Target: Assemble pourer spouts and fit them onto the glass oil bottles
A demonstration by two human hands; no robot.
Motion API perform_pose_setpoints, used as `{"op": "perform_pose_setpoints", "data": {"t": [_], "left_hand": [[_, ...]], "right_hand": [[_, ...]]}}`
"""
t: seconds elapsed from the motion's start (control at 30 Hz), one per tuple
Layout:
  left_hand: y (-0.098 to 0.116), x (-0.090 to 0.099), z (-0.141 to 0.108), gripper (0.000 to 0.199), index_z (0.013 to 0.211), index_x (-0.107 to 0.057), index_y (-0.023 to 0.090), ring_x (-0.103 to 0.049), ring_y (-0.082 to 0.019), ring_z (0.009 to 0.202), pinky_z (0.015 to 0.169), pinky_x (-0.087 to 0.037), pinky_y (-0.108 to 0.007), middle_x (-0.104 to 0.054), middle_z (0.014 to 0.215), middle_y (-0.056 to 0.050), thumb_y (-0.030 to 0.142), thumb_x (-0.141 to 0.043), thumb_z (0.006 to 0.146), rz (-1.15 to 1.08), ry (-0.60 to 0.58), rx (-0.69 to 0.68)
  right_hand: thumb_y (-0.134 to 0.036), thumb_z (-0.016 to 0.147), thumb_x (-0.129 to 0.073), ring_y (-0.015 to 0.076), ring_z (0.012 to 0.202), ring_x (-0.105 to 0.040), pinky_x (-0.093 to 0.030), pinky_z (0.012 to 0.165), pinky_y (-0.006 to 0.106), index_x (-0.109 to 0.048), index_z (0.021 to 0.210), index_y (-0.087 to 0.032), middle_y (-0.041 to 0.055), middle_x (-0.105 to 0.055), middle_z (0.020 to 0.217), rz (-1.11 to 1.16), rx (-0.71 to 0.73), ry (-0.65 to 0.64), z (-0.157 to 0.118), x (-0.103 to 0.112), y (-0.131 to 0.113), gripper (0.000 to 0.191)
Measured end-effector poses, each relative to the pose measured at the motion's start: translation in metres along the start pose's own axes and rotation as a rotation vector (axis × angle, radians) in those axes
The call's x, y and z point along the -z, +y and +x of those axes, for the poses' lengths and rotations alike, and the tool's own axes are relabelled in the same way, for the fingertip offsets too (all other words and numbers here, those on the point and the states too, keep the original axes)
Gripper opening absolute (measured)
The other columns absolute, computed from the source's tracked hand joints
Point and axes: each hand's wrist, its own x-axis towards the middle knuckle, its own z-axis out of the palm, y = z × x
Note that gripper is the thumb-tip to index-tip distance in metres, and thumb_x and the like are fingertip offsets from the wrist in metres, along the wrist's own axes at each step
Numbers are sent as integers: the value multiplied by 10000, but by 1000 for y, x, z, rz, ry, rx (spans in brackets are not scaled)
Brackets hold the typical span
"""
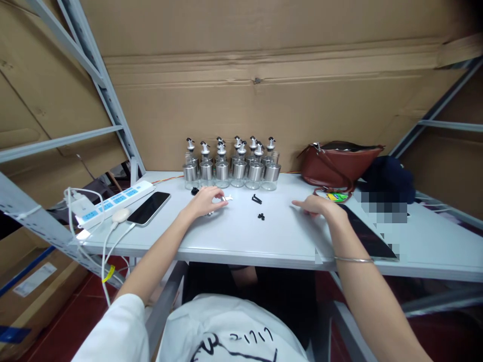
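Observation:
My left hand (206,201) is closed on a small white and silver piece (227,198) left of the table's middle. My right hand (313,205) rests at the right with its index finger stretched out, touching no loose part. Between the hands lie a black forked piece (257,199) and a cluster of small black parts (261,216). Another black part (194,191) is just behind my left hand, and small shiny bits (210,213) show beneath it. Several glass bottles with steel sleeves and pourer tops (238,171) stand upright in rows behind.
On the left of the white table (241,251) are a phone (149,208), a power strip (116,201) and white cables. A brown bag (339,163), a dark cap (390,176) and a dark tablet (368,234) are at the right. Cardboard walls the back.

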Motion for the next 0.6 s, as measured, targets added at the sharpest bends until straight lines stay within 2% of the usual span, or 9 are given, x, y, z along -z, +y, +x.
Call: {"op": "perform_pose_setpoints", "data": {"t": [0.13, 0.3, 0.47, 0.6], "left_hand": [[3, 7, -8, 274, 988, -620, 138, -623, -192, 912, 867, -491, -422, -651, 962, -49, 395, -572, 905, -3, -1, 5], [15, 12, -28, 275, 991, -625, 155, -609, -201, 935, 914, -451, -444, -651, 965, -49, 408, -568, 899, -7, -20, -8], [23, 11, -40, 251, 959, -633, 164, -579, -220, 979, 933, -415, -451, -644, 966, -52, 392, -610, 858, -18, -66, -29], [23, 13, -44, 280, 1024, -637, 187, -536, -258, 1085, 977, -394, -461, -620, 1065, -81, 385, -634, 826, -42, -63, 14]], "right_hand": [[-336, 928, -575, 208, 976, -631, -546, 817, 409, -570, 1191, -154, 85, -611, 1170, -3, -28, -137, 1, -7, 9, 320], [-344, 934, -564, 200, 966, -633, -543, 824, 392, -589, 1163, -150, 94, -619, 1161, -8, -67, -225, 1, -8, 13, 301], [-348, 936, -559, 197, 962, -633, -542, 825, 393, -590, 1160, -153, 93, -620, 1158, 5, -42, -225, 0, -2, 15, 299], [-398, 940, -537, 178, 886, -644, -535, 797, 381, -614, 1080, -148, 71, -655, 1050, 34, 8, -147, -10, 5, 9, 297]]}}
